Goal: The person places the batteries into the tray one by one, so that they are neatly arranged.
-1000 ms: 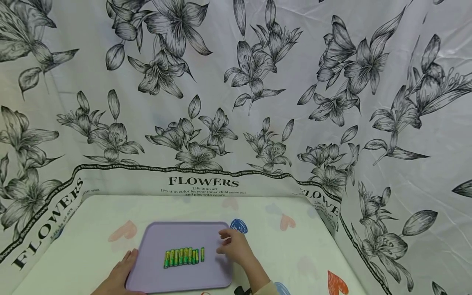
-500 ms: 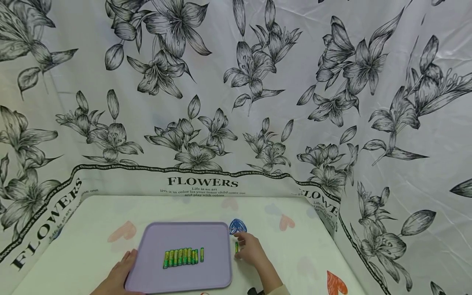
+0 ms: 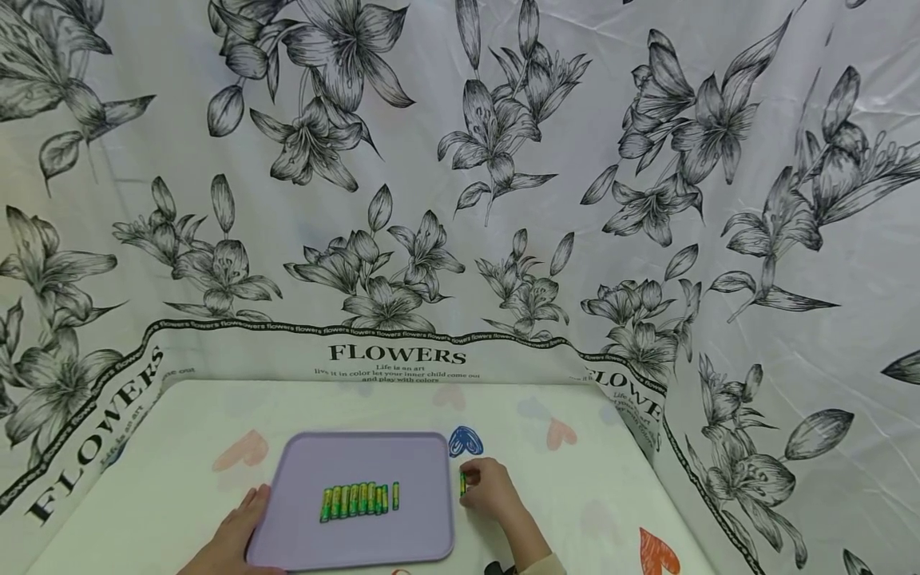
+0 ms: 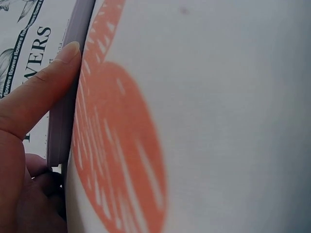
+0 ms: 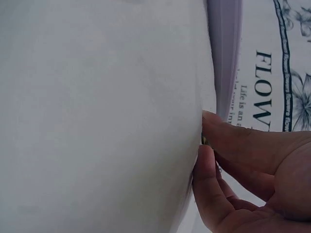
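Observation:
A purple tray [image 3: 424,527] lies on the table, with several green-and-yellow batteries [image 3: 352,501] side by side in a row on it. One thinner battery [image 3: 395,496] lies just right of the row, slightly apart. Off the tray's right side, my right hand [image 3: 492,489] pinches another thin battery [image 3: 463,484] at the tablecloth. In the right wrist view, thumb and fingers [image 5: 206,165] mostly hide that battery. My left hand [image 3: 233,535] rests at the tray's near left corner, fingers along its left side. Its thumb [image 4: 53,73] lies straight against the near edge in the left wrist view.
A white tablecloth [image 3: 596,463] with printed hearts covers the table. Behind and at both sides hangs a white curtain [image 3: 503,279] with black flower drawings. A dark object [image 3: 496,568] shows at the right wrist.
My right hand has moved right, from over the tray's right edge to the tablecloth beside it, and its fingers have closed around a battery there. The left hand and tray stay put.

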Motion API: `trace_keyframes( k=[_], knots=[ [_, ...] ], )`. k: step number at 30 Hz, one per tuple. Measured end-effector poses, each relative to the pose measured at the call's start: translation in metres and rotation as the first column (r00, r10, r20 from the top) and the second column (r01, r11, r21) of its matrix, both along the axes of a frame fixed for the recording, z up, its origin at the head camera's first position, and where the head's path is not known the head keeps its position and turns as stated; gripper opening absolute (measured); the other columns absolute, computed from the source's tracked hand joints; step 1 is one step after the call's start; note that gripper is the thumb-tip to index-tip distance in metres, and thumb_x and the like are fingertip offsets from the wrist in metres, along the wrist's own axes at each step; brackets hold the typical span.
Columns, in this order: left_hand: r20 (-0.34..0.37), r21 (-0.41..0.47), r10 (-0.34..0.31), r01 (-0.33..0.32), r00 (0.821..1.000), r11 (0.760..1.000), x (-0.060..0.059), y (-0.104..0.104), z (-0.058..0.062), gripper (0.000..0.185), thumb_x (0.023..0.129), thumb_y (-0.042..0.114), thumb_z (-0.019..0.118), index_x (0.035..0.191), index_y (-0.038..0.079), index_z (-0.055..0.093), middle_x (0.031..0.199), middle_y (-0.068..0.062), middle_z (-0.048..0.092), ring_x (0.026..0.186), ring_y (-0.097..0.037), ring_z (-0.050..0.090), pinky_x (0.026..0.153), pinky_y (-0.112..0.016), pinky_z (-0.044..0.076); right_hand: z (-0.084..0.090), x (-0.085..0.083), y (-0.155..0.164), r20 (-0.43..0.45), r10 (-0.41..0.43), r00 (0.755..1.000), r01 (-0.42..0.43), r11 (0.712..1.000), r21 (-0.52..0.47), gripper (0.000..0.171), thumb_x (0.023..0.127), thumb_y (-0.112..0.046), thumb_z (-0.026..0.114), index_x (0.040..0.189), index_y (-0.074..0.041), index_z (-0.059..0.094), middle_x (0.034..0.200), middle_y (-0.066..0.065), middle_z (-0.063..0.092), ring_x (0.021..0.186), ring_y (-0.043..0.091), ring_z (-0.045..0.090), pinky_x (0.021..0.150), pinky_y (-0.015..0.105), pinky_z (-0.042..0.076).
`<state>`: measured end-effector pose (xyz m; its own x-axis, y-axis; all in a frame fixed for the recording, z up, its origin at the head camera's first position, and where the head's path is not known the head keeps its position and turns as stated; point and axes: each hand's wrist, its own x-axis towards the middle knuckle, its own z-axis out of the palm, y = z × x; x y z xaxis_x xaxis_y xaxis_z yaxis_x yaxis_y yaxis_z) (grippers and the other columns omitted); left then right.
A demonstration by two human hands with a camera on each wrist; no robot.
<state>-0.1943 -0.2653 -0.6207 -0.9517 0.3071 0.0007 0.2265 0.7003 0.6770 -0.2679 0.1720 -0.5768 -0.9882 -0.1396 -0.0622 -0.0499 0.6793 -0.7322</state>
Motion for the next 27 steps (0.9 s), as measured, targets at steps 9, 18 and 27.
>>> trace_keyframes(
  k=[9, 18, 27],
  knots=[
    [0.024, 0.000, -0.001, 0.001, 1.000, 1.000, 0.001, 0.001, 0.005, 0.117, 0.077, 0.038, 0.084, 0.152, -0.019, 0.014, 0.155, -0.045, 0.015, 0.135, 0.011, -0.027, 0.104, -0.079, 0.026, 0.002, 0.000, 0.001, -0.004, -0.003, 1.000, 0.003, 0.999, -0.049, 0.046, 0.068, 0.008, 0.082, 0.112, 0.001, 0.071, 0.090, 0.002, 0.068, 0.081, 0.014, 0.062, 0.071, 0.031, 0.055],
    [0.080, 0.031, 0.004, -0.007, 0.997, 1.000, -0.001, -0.001, 0.006, 0.119, 0.079, 0.037, 0.084, 0.153, -0.018, 0.008, 0.156, -0.047, 0.008, 0.147, -0.059, 0.000, 0.104, -0.081, 0.017, 0.012, 0.001, -0.019, -0.007, 0.048, 0.999, -0.048, 0.985, -0.165, 0.047, 0.071, 0.005, 0.084, 0.115, 0.002, 0.070, 0.096, 0.003, 0.070, 0.083, 0.012, 0.067, 0.068, 0.026, 0.058],
    [0.039, 0.041, 0.000, -0.002, 0.999, 0.999, 0.000, 0.000, 0.003, 0.118, 0.078, 0.036, 0.084, 0.151, -0.020, 0.011, 0.154, -0.047, 0.012, 0.147, 0.000, -0.026, 0.102, -0.082, 0.017, 0.013, 0.003, -0.057, -0.010, 0.079, 0.997, -0.080, 0.981, -0.176, 0.046, 0.068, 0.007, 0.085, 0.112, 0.001, 0.072, 0.091, 0.001, 0.071, 0.078, 0.009, 0.066, 0.067, 0.025, 0.057]
  ],
)
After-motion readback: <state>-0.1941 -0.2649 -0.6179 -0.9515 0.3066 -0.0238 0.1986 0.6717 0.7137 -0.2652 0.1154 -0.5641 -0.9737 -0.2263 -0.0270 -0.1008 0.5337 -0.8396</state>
